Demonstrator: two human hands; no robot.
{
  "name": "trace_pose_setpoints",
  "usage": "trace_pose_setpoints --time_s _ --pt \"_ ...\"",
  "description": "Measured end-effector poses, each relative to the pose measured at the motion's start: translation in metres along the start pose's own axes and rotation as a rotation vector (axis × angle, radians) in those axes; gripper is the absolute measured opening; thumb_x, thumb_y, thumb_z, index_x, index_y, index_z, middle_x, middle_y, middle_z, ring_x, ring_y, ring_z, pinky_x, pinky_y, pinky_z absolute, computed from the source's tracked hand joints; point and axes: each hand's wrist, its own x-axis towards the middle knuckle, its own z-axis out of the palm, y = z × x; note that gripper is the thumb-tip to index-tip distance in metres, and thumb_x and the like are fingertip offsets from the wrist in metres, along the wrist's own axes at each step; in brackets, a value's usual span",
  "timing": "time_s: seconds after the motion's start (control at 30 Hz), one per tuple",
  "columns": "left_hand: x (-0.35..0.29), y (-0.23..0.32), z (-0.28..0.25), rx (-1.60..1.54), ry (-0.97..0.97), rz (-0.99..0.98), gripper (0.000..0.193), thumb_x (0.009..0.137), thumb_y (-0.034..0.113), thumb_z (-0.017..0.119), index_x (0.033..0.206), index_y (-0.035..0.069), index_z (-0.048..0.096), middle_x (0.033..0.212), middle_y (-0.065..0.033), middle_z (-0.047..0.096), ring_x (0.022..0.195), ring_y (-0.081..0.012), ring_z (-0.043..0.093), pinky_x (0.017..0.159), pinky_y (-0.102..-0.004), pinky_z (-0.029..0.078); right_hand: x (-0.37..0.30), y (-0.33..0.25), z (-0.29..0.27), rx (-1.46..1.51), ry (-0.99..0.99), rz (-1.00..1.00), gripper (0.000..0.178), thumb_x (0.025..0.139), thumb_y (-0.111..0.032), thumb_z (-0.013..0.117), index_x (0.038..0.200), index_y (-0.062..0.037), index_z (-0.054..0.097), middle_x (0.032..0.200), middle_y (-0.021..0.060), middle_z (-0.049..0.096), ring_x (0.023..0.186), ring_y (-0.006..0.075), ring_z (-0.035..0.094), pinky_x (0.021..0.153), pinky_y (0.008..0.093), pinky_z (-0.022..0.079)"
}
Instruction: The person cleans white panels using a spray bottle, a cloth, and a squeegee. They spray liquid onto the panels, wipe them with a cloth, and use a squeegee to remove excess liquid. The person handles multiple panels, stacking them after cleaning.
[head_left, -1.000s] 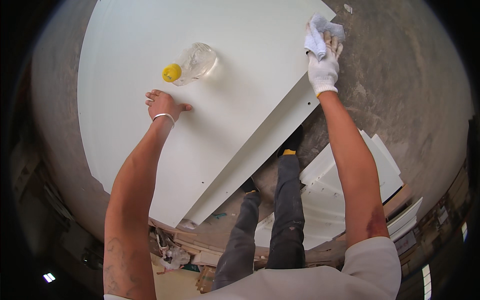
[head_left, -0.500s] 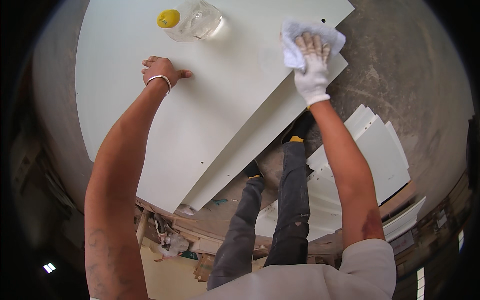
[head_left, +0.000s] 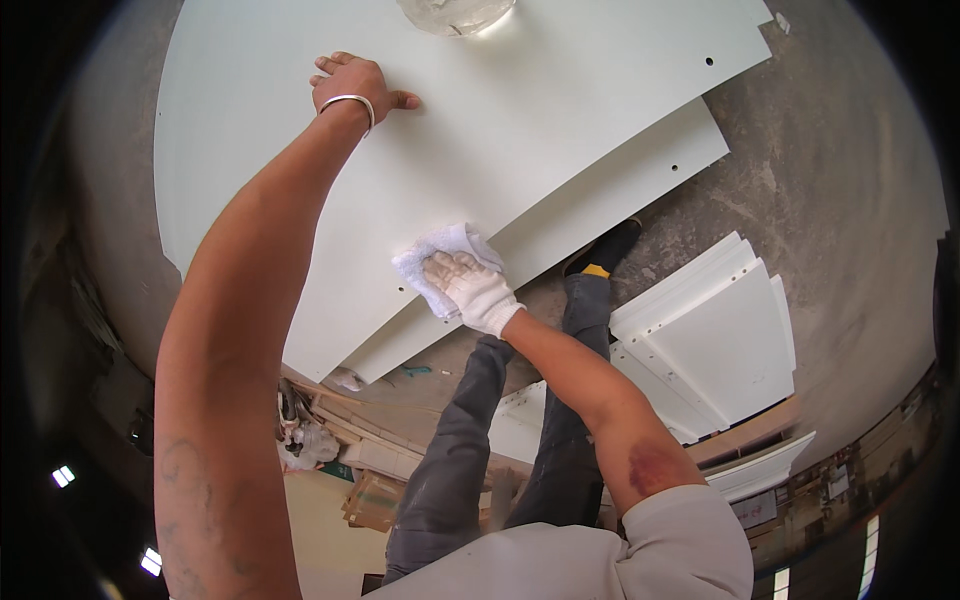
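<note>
A large white panel [head_left: 560, 110] spreads out in front of me, lying over a second white panel [head_left: 650, 160] that juts out on its near right side. My right hand [head_left: 470, 285], in a white knitted glove, presses a white cloth [head_left: 425, 265] against the top panel near its close edge, by a small drilled hole. Bare except for a silver bracelet [head_left: 345, 100], my left hand [head_left: 355, 85] rests on the panel farther up, its thumb stretched out to the right. Beyond it stands a clear plastic bottle [head_left: 455, 15], cut off by the top of the view.
To the right, several white panels [head_left: 720, 330] with drilled holes lean or lie on the concrete floor [head_left: 830, 170]. Cardboard pieces [head_left: 375, 500] and a crumpled plastic bag [head_left: 310, 445] lie at the lower left. My legs stand close to the panels' near edge.
My right hand has swept the cloth from the panel's far right corner toward me and leftward. The left hand stays on the panel. The view has shifted, so the bottle sits higher.
</note>
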Motion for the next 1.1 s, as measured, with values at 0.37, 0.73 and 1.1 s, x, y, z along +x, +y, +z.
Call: trace_pose_setpoints --time_s 0.37,0.73,1.1 --pt "-0.013 0.005 -0.012 0.099 -0.046 0.05 0.124 0.08 0.065 0.079 0.156 -0.016 0.025 0.165 -0.036 0.023 0.151 -0.0461 0.034 0.122 -0.0413 0.035 -0.039 0.247 0.038 0.582 0.472 1.079 0.07 0.089 -0.023 0.07 0.153 -0.0074 0.049 0.161 0.0161 0.045 0.156 0.0436 0.024 0.127 0.0615 0.003" --pt "-0.01 0.002 -0.005 -0.023 -0.066 -0.016 0.133 0.078 0.066 0.08 0.157 -0.017 0.013 0.166 -0.0358 0.018 0.155 -0.0467 0.023 0.128 -0.0481 0.021 0.018 0.006 -0.02 1.06 -0.172 0.073 0.054 0.102 -0.019 0.037 0.155 -0.017 0.047 0.163 0.0002 0.044 0.149 0.0142 0.041 0.127 0.0362 0.025" --pt "0.0 0.005 -0.005 -0.071 -0.134 -0.091 0.145 0.064 0.054 0.095 0.157 -0.017 0.01 0.164 -0.0404 0.016 0.153 -0.0518 0.024 0.119 -0.049 0.039 -0.147 0.463 0.065 0.392 0.055 0.733 0.061 0.092 -0.03 0.058 0.152 -0.0146 0.053 0.161 0.0103 0.046 0.155 0.0342 0.032 0.127 0.0622 0.007"
